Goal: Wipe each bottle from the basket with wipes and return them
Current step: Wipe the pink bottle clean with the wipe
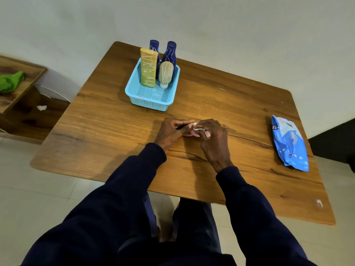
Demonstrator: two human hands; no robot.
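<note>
Basket [151, 104], far on table [107, 135]: four streaked bottles [148, 68] standing inside, wiping judged outstanding. Mid-table: left hand [172, 131] fingers pinching small pink item [189, 134], possibly a bottle; right hand [214, 140] fingers clamping wipe [198, 129] against it.

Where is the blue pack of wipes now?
In the head view, the blue pack of wipes lies on the wooden table near its right edge, well right of the right hand and apart from the basket.

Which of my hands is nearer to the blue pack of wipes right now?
Right. The right hand, pinching a white wipe, lies left of the wipes pack; the left hand, holding a small pink item, is farther left, beyond the right hand.
</note>
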